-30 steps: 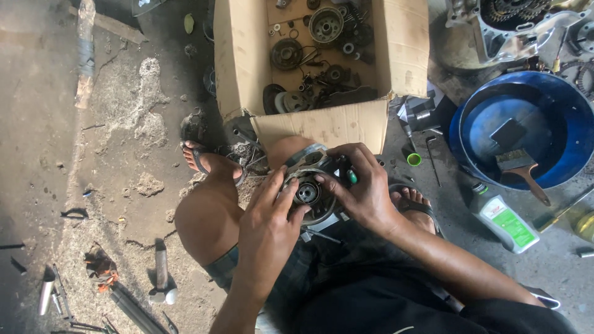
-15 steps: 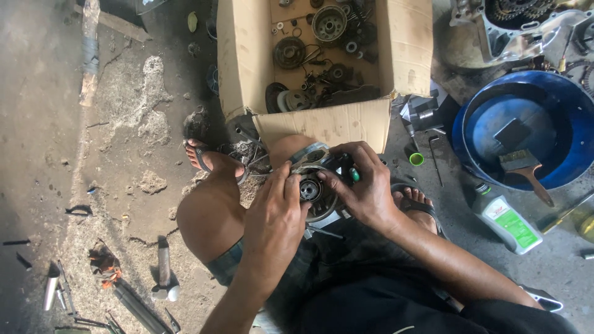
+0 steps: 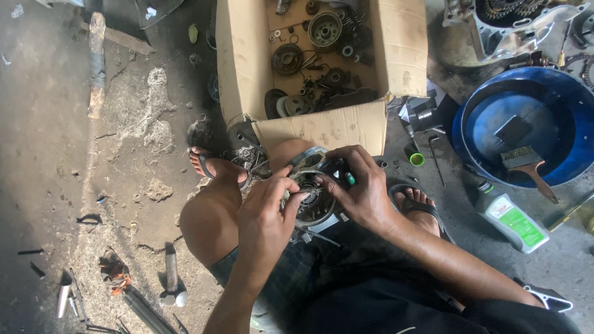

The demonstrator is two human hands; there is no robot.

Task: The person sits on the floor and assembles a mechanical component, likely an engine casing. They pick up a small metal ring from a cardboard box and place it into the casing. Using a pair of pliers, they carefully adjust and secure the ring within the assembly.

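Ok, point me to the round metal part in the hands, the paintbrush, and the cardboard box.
Round metal part (image 3: 314, 199), head view, on its ribbed face between the hands.
Paintbrush (image 3: 521, 158), head view, on the bristle end.
Cardboard box (image 3: 322, 127), head view, on the near flap.

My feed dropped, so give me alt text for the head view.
Both hands, left hand and right hand, hold a round metal engine part between the knees. Ahead sits a cardboard box of gears; a blue basin with a paintbrush stands at right.
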